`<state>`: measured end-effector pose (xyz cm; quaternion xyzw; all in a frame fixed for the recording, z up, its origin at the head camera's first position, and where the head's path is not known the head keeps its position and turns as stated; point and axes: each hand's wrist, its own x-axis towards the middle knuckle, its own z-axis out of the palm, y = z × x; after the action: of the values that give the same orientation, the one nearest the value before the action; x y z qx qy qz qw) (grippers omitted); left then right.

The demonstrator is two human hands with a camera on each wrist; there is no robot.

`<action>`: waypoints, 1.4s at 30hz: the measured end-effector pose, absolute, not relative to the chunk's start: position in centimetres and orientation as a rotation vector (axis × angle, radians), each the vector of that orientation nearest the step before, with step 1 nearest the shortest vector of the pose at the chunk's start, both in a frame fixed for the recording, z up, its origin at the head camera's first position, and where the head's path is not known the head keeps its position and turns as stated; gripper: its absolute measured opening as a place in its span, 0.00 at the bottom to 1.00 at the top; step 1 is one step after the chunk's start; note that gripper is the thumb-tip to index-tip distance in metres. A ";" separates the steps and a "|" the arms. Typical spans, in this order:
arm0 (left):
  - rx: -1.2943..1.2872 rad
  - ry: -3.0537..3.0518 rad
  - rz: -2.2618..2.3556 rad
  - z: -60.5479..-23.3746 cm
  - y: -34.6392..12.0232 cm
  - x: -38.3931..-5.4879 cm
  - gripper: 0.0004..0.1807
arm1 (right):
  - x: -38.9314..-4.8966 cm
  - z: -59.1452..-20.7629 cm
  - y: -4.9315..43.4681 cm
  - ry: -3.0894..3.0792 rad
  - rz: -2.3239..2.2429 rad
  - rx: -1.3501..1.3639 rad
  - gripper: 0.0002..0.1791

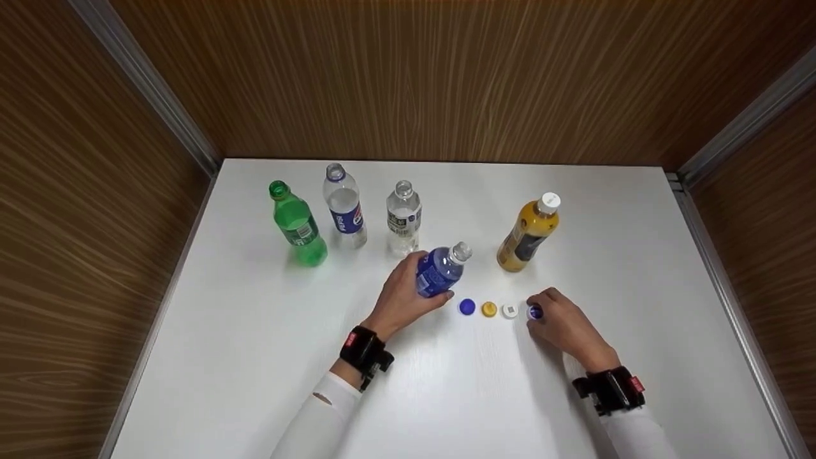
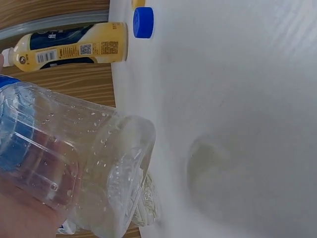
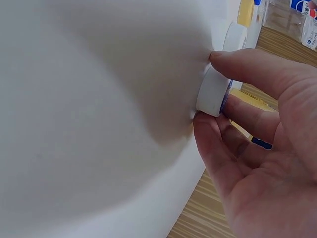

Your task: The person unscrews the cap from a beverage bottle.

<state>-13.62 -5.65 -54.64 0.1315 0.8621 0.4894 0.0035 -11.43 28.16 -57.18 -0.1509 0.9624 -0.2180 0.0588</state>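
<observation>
My left hand (image 1: 401, 296) grips a clear, blue-labelled plastic bottle (image 1: 440, 271) whose neck has no cap. In the left wrist view the base of that bottle (image 2: 94, 153) is tilted, held above the white table. Farther right, my right hand (image 1: 564, 322) pinches a white bottle cap with a blue top (image 3: 212, 94) between thumb and fingers, right at the tabletop. Left of this hand a row of loose caps lies between both hands: a blue cap (image 1: 467, 306), a yellow cap (image 1: 489, 309) and a white cap (image 1: 510, 311).
Behind the left hand stand a green bottle (image 1: 299, 223), a Pepsi bottle (image 1: 346, 217) and a clear bottle (image 1: 403, 220), all uncapped. A yellow drink bottle (image 1: 528, 236) with a white cap stands behind the caps. Wood-grain panels (image 1: 408, 83) enclose the table's back and sides.
</observation>
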 end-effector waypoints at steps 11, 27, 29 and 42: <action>0.407 2.688 1.607 -54.6 -5.1 -14.3 0.48 | -11.6 -56.5 28.4 2.898 -0.760 -0.389 0.24; 0.447 2.717 1.694 -53.3 -2.9 -16.9 0.50 | -11.9 -53.3 29.4 3.076 -1.037 -0.299 0.21; 0.436 2.716 1.712 -53.3 -2.6 -17.3 0.50 | -11.9 -53.2 29.5 3.086 -1.073 -0.294 0.22; 0.281 2.737 1.753 -53.4 -1.0 -19.8 0.50 | -12.0 -53.1 29.3 3.118 -1.167 -0.298 0.25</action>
<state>-19.77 -1.02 -53.43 0.0861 0.8375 0.5362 -0.0605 -11.96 29.33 -53.12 -0.0886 0.9282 -0.3474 -0.1001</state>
